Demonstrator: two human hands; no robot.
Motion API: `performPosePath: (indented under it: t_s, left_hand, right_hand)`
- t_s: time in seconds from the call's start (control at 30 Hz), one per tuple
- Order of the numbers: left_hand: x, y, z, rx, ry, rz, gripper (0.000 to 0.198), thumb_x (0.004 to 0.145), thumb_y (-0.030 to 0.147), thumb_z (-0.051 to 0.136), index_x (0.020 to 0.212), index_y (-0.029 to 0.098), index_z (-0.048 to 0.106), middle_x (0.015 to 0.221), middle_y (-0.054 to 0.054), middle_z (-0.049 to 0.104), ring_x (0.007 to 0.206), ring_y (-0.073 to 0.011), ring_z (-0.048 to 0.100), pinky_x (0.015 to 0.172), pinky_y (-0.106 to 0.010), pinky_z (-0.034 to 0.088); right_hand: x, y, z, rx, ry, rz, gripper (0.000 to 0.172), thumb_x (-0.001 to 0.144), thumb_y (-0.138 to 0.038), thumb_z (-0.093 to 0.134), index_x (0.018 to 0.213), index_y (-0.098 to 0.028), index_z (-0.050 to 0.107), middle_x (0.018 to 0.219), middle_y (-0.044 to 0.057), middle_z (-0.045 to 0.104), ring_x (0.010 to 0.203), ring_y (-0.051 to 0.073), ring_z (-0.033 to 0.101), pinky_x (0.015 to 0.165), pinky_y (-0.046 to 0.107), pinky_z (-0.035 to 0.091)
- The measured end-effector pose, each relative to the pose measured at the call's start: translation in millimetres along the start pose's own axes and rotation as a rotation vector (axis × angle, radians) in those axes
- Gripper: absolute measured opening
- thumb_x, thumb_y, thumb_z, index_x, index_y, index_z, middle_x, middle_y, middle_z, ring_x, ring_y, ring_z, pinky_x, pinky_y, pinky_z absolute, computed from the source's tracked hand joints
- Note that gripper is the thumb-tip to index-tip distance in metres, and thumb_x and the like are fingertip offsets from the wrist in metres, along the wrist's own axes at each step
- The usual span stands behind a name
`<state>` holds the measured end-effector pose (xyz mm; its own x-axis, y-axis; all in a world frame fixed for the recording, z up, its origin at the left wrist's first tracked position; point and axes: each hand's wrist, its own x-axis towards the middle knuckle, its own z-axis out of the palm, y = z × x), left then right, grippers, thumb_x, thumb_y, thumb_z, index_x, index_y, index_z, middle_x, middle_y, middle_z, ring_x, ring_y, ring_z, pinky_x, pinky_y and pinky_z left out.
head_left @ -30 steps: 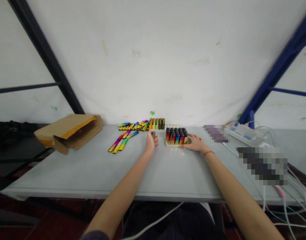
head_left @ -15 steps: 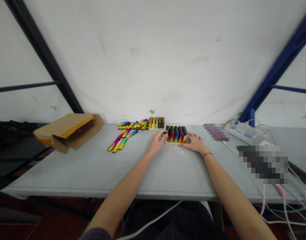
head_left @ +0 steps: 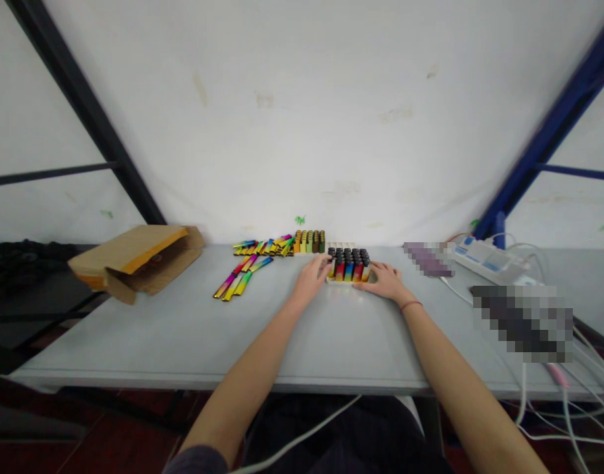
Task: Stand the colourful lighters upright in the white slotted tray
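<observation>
A white tray (head_left: pixel 342 283) stands on the table, packed with rows of upright lighters (head_left: pixel 349 270) with black tops and rainbow-coloured bodies. At the tray's left front corner my left hand (head_left: pixel 311 280) is closed, thumb and fingers on a lighter (head_left: pixel 332 270) that its fingertips partly cover. My right hand (head_left: pixel 386 282) grips the tray's right end, its thumb at the front edge and its fingers curled along the side. Behind the left hand stands a block of lighters (head_left: pixel 309 241) in yellow, green and dark tones.
Shiny rainbow lighters lie in a pile (head_left: pixel 265 247), with several more (head_left: pixel 242 276) in front. An open cardboard box (head_left: pixel 134 253) is at the left. On the right are a power strip (head_left: pixel 484 257), white cables (head_left: pixel 523 388) and two blurred-out objects. Another white tray (head_left: pixel 342 245) shows behind the filled one.
My left hand has shifted slightly right against the tray's left front corner, with the lighter in its fingers now closer to the row. My right hand keeps its place.
</observation>
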<state>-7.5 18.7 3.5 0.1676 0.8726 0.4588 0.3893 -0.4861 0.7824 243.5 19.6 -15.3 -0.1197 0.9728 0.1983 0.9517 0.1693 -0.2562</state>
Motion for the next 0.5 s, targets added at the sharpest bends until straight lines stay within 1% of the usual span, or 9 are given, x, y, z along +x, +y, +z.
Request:
performPosePath:
  t_s: [0.1,0.17,0.23,0.27,0.33,0.37,0.4,0.43,0.5]
  left_hand:
    - [-1,6,-14.3,0.204,-0.079,0.078,0.037,0.096,0.028,0.054,0.131,0.023,0.064,0.132,-0.011,0.065,0.125,-0.0239,0.059,0.115,-0.039,0.040]
    - [-2,8,-37.0,0.399,-0.122,0.031,0.047,0.096,0.033,0.053,0.142,0.023,0.058,0.140,-0.014,0.060,0.133,-0.0273,0.054,0.118,-0.042,0.037]
    - [-6,5,-69.7,0.635,-0.135,-0.136,0.051,0.096,0.039,0.053,0.144,0.024,0.057,0.143,-0.016,0.058,0.135,-0.0324,0.051,0.117,-0.048,0.036]
    - [-9,1,-88.2,0.750,-0.113,-0.223,0.052,0.096,0.044,0.052,0.145,0.026,0.057,0.148,-0.016,0.055,0.139,-0.0353,0.048,0.117,-0.052,0.035]
    - [-17,-11,-123.9,0.922,-0.030,-0.362,0.057,0.097,0.051,0.047,0.149,0.029,0.053,0.158,-0.015,0.046,0.149,-0.0393,0.035,0.119,-0.060,0.029]
    - [-21,-18,-138.9,0.969,-0.014,-0.437,0.060,0.097,0.054,0.044,0.152,0.029,0.050,0.162,-0.015,0.041,0.152,-0.0408,0.028,0.118,-0.065,0.027]
    - [-26,-24,-150.8,0.992,-0.017,-0.509,0.063,0.097,0.057,0.041,0.153,0.030,0.048,0.165,-0.014,0.036,0.154,-0.0414,0.024,0.118,-0.068,0.024]
    - [-30,-31,-159.2,1.003,-0.045,-0.543,0.064,0.097,0.059,0.039,0.154,0.031,0.047,0.166,-0.013,0.034,0.155,-0.0418,0.023,0.117,-0.070,0.023]
    - [-35,-40,-166.0,1.017,-0.097,-0.552,0.061,0.098,0.058,0.034,0.153,0.034,0.047,0.166,-0.012,0.036,0.154,-0.0414,0.026,0.115,-0.074,0.022]
  right_hand:
    - [-1,0,0,0.005,0.016,0.002,0.071,0.077,-0.078,0.066,0.128,-0.029,0.067,0.148,0.012,0.059,0.136,0.043,0.048,0.108,0.061,0.038]
    - [-1,-1,0,0.008,0.017,0.000,0.070,0.078,-0.078,0.066,0.128,-0.029,0.068,0.148,0.011,0.059,0.136,0.043,0.048,0.108,0.060,0.039]
    - [-1,-1,-1,0.009,0.007,-0.002,0.071,0.078,-0.078,0.065,0.128,-0.028,0.068,0.149,0.012,0.058,0.136,0.043,0.048,0.108,0.060,0.039]
    - [-1,-1,-1,0.008,0.002,-0.002,0.071,0.078,-0.078,0.065,0.128,-0.027,0.068,0.149,0.013,0.057,0.136,0.043,0.048,0.108,0.059,0.039]
    - [-1,-1,-1,0.007,-0.004,0.001,0.073,0.078,-0.078,0.065,0.129,-0.026,0.067,0.150,0.013,0.057,0.136,0.043,0.048,0.108,0.059,0.039]
    - [-1,-1,-2,0.008,-0.005,0.004,0.073,0.078,-0.078,0.065,0.129,-0.026,0.067,0.150,0.013,0.057,0.136,0.043,0.048,0.108,0.059,0.039]
    - [-1,-2,-2,0.009,-0.006,0.007,0.073,0.078,-0.078,0.065,0.130,-0.027,0.067,0.150,0.013,0.057,0.136,0.043,0.048,0.108,0.060,0.039]
    - [-1,-2,-2,0.010,-0.006,0.008,0.073,0.078,-0.078,0.065,0.130,-0.027,0.067,0.150,0.013,0.056,0.136,0.042,0.048,0.108,0.060,0.038]
    - [-2,-2,-2,0.012,-0.008,0.008,0.073,0.078,-0.078,0.065,0.130,-0.027,0.066,0.151,0.013,0.056,0.137,0.042,0.047,0.109,0.060,0.038]
